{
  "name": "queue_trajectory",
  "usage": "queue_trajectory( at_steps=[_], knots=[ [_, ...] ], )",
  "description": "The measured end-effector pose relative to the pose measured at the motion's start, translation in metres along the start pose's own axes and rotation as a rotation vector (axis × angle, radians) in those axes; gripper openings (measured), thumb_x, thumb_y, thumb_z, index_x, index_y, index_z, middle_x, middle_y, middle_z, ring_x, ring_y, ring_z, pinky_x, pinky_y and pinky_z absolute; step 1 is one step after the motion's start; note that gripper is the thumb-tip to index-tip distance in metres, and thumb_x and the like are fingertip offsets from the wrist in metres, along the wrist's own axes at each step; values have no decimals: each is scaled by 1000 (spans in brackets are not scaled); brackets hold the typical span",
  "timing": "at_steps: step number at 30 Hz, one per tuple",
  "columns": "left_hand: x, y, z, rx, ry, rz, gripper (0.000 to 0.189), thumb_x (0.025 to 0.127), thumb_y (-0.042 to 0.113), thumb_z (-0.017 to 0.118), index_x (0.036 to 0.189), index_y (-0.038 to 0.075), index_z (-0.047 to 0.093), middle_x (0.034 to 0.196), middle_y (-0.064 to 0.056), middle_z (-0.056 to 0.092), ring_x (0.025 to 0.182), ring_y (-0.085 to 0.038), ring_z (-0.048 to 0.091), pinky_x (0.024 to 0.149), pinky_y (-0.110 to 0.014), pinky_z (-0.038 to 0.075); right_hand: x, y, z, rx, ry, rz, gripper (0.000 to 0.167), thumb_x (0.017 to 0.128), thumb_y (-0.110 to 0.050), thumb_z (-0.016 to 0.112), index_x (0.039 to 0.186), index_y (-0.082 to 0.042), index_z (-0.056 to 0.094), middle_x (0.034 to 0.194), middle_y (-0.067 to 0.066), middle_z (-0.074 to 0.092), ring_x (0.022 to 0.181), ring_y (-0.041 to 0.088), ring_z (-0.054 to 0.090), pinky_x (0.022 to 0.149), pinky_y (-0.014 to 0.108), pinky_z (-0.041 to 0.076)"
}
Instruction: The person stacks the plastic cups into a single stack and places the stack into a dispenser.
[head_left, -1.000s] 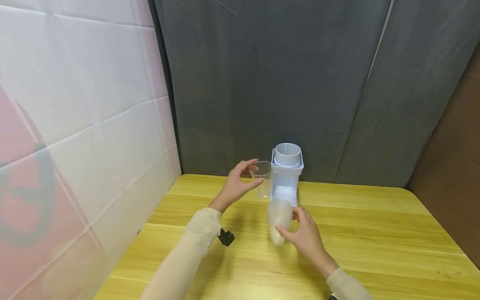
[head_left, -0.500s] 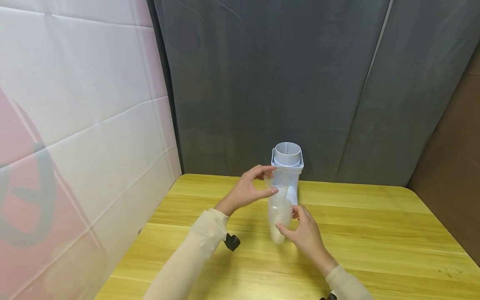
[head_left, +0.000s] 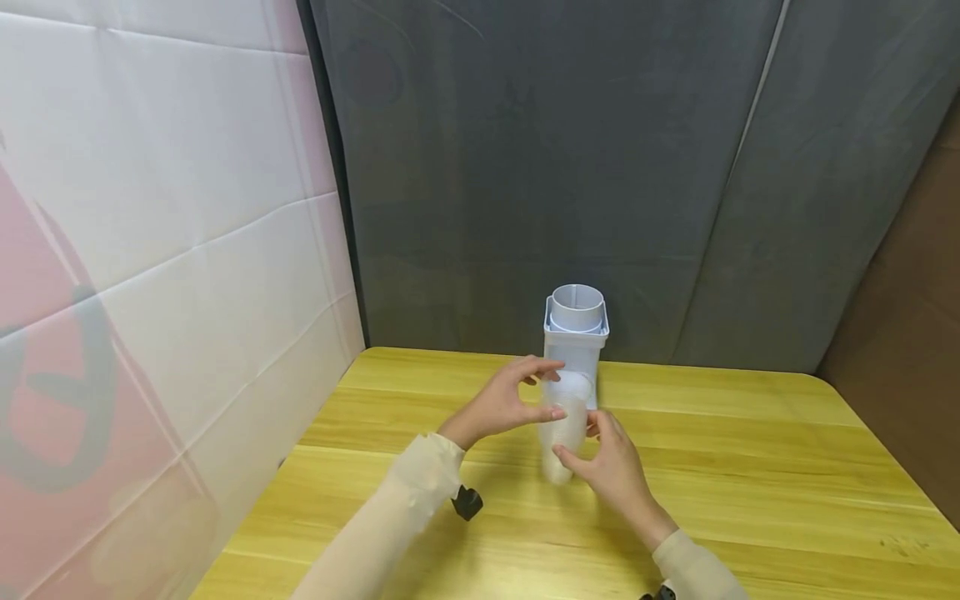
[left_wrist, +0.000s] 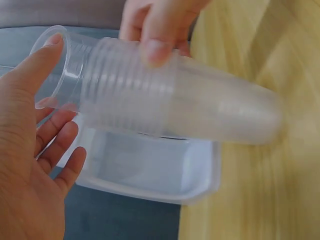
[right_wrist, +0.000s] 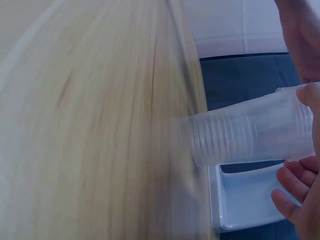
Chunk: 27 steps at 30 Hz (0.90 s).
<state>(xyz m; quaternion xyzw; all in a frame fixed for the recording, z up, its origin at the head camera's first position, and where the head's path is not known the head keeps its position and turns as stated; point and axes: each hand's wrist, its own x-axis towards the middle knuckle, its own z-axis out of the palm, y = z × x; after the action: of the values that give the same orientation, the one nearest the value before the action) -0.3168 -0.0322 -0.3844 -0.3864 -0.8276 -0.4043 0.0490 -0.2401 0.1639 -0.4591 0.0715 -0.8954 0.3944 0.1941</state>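
Note:
A nested stack of clear plastic cups (head_left: 561,454) is held over the table in front of a white holder. My right hand (head_left: 618,471) grips the stack's side between thumb and fingers. At the stack's upper end, my left hand (head_left: 506,404) holds the top cup (left_wrist: 74,72) by its rim, thumb on the edge and fingers beneath. That cup sits partly inside the others, its rim sticking out beyond the ribbed rims in the left wrist view. The right wrist view shows the stack's narrow ends (right_wrist: 222,140) pointing toward the tabletop.
The white plastic holder (head_left: 573,350), with a round tube at its top, stands near the table's back edge, right behind the cups. A dark curtain (head_left: 525,167) hangs behind the wooden table (head_left: 750,467), and a pale printed sheet (head_left: 187,292) lines the left side.
My left hand has brought the single cup from left of the holder rightward and down into the stack. My right hand stays nearly still with the stack.

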Motion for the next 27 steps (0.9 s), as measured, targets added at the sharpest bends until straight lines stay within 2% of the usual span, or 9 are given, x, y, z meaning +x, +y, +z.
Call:
queue_trajectory(
  at_steps=[6, 15, 22, 27],
  knots=[
    [-4, -7, 8, 13, -28, -9, 69, 79, 33, 84, 139, 18, 56, 125, 1, 65, 115, -17, 56, 97, -34, 49, -1, 0, 0, 0, 4, -4, 57, 77, -37, 84, 118, -9, 56, 107, 4, 61, 101, 26, 60, 81, 38, 50],
    [-9, -14, 12, -8, -39, -23, 68, 78, 33, 84, 138, 19, 55, 126, -1, 64, 115, -18, 56, 100, -49, 49, -1, -1, 1, 10, 15, -20, 55, 77, -35, 85, 116, -10, 56, 106, 4, 61, 100, 28, 61, 81, 36, 50],
    [-12, -16, 13, 29, -50, -39, 68, 78, 38, 84, 137, 19, 57, 125, 1, 64, 113, -15, 56, 98, -37, 50, -1, -1, 1, 10, 21, -24, 54, 77, -34, 85, 115, -10, 56, 105, 4, 61, 98, 28, 61, 80, 35, 49],
    [-14, -18, 16, 50, -70, -56, 70, 76, 41, 85, 137, 19, 58, 126, 1, 65, 113, -15, 56, 97, -36, 50, -2, -1, 1, 4, 20, -23, 54, 77, -33, 85, 115, -10, 55, 105, 5, 61, 99, 29, 61, 79, 35, 49]
  ],
)
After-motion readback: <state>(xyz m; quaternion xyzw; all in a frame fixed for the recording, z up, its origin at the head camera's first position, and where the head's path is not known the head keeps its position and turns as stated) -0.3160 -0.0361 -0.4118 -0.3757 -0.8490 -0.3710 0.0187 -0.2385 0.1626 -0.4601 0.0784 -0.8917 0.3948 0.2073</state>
